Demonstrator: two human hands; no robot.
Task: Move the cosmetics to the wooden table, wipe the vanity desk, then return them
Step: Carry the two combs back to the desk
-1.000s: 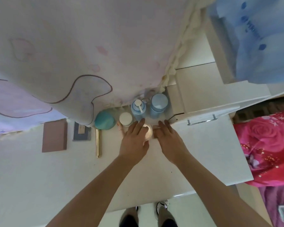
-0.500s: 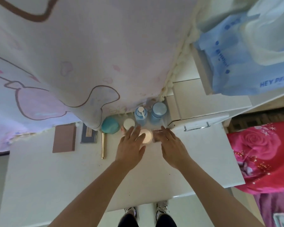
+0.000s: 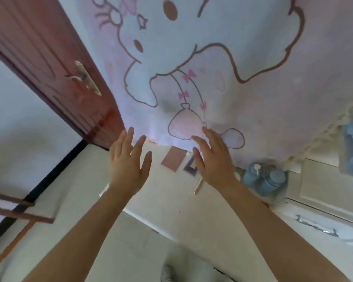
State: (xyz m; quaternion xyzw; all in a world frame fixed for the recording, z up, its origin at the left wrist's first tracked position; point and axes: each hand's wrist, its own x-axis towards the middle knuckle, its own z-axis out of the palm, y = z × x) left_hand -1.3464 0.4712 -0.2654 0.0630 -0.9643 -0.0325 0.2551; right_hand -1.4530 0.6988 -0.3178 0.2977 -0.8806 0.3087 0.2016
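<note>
Both my hands are raised in the air with fingers spread, holding nothing. My left hand (image 3: 128,165) hovers past the left end of the white vanity desk (image 3: 183,202). My right hand (image 3: 212,159) hovers over the desk's back left part and covers some cosmetics. On the desk lie a brown palette (image 3: 174,161), a dark compact (image 3: 190,166) partly behind my right hand, and a gold pen (image 3: 198,185). Two blue bottles (image 3: 263,179) stand at the back right.
A cartoon-printed curtain (image 3: 212,68) hangs behind the desk. A dark red door (image 3: 49,64) with a metal handle stands at the left. A wooden frame edge (image 3: 18,212) shows at the lower left. White drawers with a handle (image 3: 318,228) sit at the right.
My hands have left the small jars at the back of the desk and risen open. The view has swung left and up, bringing the door and more curtain into sight.
</note>
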